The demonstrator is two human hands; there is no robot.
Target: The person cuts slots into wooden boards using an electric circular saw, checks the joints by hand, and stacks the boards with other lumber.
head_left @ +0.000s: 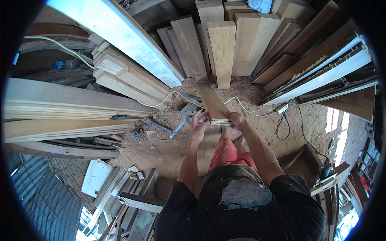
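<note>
A short stack of thin brown wooden boards [214, 105] slants away from me in front of my body, its layered near end facing me. My left hand [200, 123] is closed on the left edge near that end, fingers bent against the side. On the right edge, my right hand [237, 120] wraps the near corner, its fingertips partly hidden beneath. The far end of the stack reaches toward the upright planks, and I cannot tell whether it rests on the ground.
Upright planks [223, 52] lean at the back. Long boards [60, 100] lie stacked at left, near metal clamps [160, 125]. A pale cord [249, 113] crosses the sawdust-covered ground to a power strip [282, 108]. White-edged panels [321, 74] stand at right.
</note>
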